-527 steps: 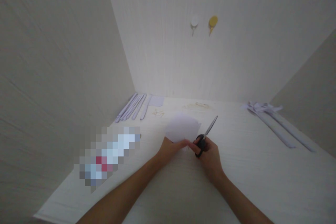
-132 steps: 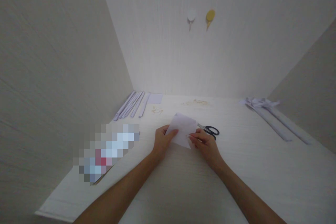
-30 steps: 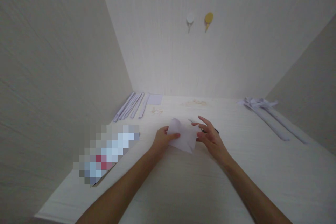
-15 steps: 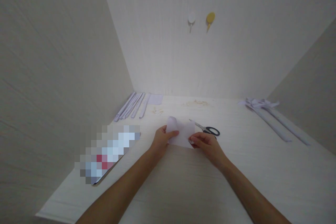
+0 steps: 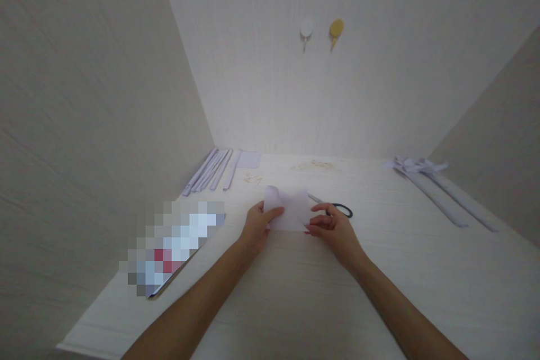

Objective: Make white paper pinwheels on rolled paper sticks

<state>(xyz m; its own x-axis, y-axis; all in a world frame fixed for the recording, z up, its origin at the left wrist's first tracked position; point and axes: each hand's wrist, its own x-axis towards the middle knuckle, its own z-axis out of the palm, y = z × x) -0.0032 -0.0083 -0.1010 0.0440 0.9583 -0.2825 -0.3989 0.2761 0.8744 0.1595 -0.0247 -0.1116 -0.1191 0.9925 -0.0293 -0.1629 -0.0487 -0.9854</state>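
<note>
White paper sheet (image 5: 289,215) sits between both hands, mid-counter, upper left corner curling; can't tell if it's resting on the counter (image 5: 274,298) or held just above. Left hand (image 5: 255,229) grips its left edge, thumb on top, fingers underneath. Right hand (image 5: 337,234) pinches the lower right corner with thumb and fingertip, other fingers loosely bent near the right edge. Black-handled scissors (image 5: 351,212) lie just behind the right hand, partly hidden by it. Far left: folded paper strips (image 5: 206,173) next to a small paper square (image 5: 250,159). Thin tan loops (image 5: 253,179) near those, more tan bits (image 5: 321,164) by the back wall (image 5: 261,79). Far right, tangled paper bundle (image 5: 415,165), long strips trailing. Near left, pixelated object. White hook (image 5: 306,28), yellow hook (image 5: 336,28) on the wall.
</note>
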